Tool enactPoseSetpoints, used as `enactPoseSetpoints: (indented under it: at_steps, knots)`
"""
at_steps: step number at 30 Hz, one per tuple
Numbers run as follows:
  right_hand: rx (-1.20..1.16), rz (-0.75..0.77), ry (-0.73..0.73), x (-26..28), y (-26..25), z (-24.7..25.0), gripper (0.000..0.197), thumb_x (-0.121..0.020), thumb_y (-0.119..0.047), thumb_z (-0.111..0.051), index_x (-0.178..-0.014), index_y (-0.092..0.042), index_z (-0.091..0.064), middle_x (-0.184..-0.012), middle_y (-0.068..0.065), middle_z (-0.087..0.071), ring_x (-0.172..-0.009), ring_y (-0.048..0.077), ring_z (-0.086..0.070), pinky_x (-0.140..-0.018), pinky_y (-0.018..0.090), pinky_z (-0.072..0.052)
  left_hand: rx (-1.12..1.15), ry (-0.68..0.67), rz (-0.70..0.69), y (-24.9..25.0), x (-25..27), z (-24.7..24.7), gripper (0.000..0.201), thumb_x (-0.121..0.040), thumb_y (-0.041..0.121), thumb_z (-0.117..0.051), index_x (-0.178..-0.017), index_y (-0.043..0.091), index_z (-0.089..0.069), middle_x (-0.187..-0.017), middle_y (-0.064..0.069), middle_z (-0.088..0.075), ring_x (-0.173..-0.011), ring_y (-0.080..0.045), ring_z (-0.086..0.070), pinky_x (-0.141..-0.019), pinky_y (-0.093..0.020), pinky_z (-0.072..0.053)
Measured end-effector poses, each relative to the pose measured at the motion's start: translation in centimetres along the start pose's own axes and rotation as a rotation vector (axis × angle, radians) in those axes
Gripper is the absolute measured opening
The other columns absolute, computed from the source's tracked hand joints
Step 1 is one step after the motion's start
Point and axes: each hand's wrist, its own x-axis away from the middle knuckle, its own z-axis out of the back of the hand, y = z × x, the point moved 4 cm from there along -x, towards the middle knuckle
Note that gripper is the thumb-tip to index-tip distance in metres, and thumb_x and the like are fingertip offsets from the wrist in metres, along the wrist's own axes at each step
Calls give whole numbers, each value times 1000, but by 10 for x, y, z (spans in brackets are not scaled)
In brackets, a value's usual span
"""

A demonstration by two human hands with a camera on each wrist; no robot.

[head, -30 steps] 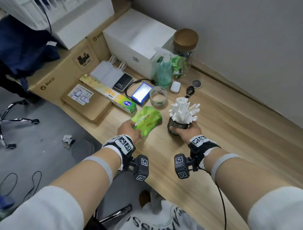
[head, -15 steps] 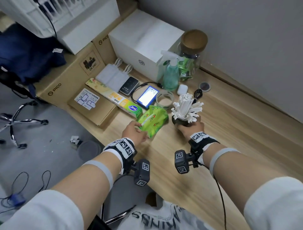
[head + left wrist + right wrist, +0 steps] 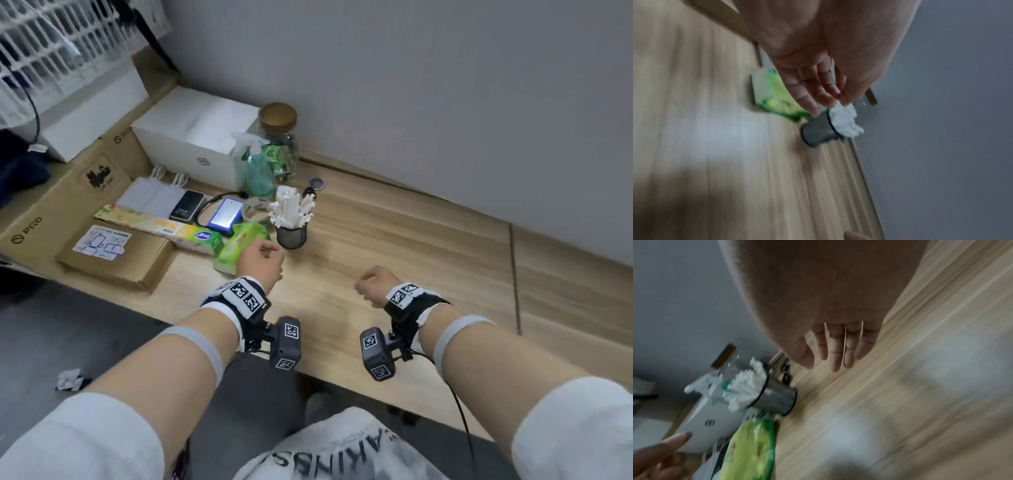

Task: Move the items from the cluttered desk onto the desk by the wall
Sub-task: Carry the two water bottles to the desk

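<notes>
1. Neither hand holds anything: the left hand (image 3: 261, 257) hangs with loosely bent fingers (image 3: 819, 91) just above the near end of the green tissue pack (image 3: 239, 246), and the right hand (image 3: 376, 283) hovers empty over bare wood, its fingers (image 3: 846, 347) straight and close together.
2. Both of the nearest items look set down on the wooden desk (image 3: 394, 240) by the wall: the tissue pack lies flat, and the mesh cup of white sticks (image 3: 291, 219) stands upright just right of it.
3. Judging by the row already lying there, much of the task seems done: a long green-and-yellow box (image 3: 161, 226), a black phone (image 3: 187, 205), a lit blue device (image 3: 226, 216), a roll of tape (image 3: 255, 209), a spray bottle (image 3: 258, 171) and a cork-lidded jar (image 3: 279, 137) sit to the far left.
4. What is left cannot be told, because the cluttered desk is out of view.
5. Relative to the hands, the tissue pack is right under and just beyond the left fingertips; whether they touch it cannot be told. The cup is a little farther and to the right of that hand.
6. From the right hand the cup lies well apart, up and to the left.
</notes>
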Motion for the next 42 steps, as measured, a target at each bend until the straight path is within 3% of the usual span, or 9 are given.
enactPoseSetpoints:
  at_steps: [2,4,11,14,18,21,28,35,42]
  knots:
    - [-112,3,52,29,19,26,23,-83,-31,-60,-99,-15,-59,-98,9,-70,-86,29,-66,-71,36,-54,-10,-53,-46,16,19,-28,15,-89,9,-61,-78,19,-59,-72,-6,-58,-55,-20,-55,-63,-38,-57]
    - [-255,1,101,53,41,53,10,-94,-17,-54,-100,-10,-57,-96,11,-65,-83,25,-60,-61,26,-44,-24,-125,-90,34,37,-60,14,-91,10,-60,-79,19,-60,-75,-6,-60,-57,-19,-57,-63,-37,-58]
    - [-665,41,291,118,138,153,21,-97,-18,-54,-113,-7,-63,-83,3,-66,-64,13,-59,-58,24,-42,-80,-376,-215,89,120,-199,9,-95,9,-56,-89,11,-63,-77,-5,-59,-59,-17,-57,-70,-39,-58]
    - [-861,80,380,148,197,200,17,-96,-14,-54,-105,-5,-66,-75,4,-59,-52,11,-49,-49,23,-36,-125,-481,-250,103,169,-274,10,-95,10,-56,-89,12,-63,-79,-5,-59,-59,-17,-55,-66,-36,-56]
    - [-981,130,532,196,293,277,18,-97,-12,-54,-91,-13,-71,-58,-3,-46,-46,10,-34,-40,20,-26,-249,-705,-325,122,259,-387,13,-93,18,-60,-83,18,-68,-67,1,-51,-57,-16,-46,-52,-27,-43]
    - [-1075,153,613,231,370,336,17,-97,-12,-54,-86,-12,-67,-52,-6,-40,-41,8,-29,-37,19,-18,-290,-908,-346,135,340,-476,14,-93,19,-60,-89,12,-71,-59,3,-43,-50,-13,-38,-46,-24,-36]
    - [-1189,122,789,313,532,445,25,-98,-16,-53,-73,-15,-51,-46,-8,-30,-36,7,-21,-34,15,-14,-265,-1124,-310,150,500,-645,21,-97,23,-56,-83,11,-67,-53,3,-30,-43,-12,-27,-44,-21,-27]
    - [-1223,43,875,344,632,509,34,-95,-21,-56,-64,-21,-43,-51,-7,-28,-41,9,-19,-37,18,-11,-303,-1212,-324,157,567,-748,21,-97,23,-56,-82,11,-65,-55,3,-31,-45,-12,-28,-44,-22,-29]
    - [-1203,-44,858,303,688,563,34,-92,-20,-60,-62,-20,-44,-51,-7,-32,-44,10,-22,-44,24,-15,-274,-1114,-240,147,546,-847,19,-95,24,-60,-82,12,-67,-67,1,-43,-50,-13,-36,-48,-24,-35]
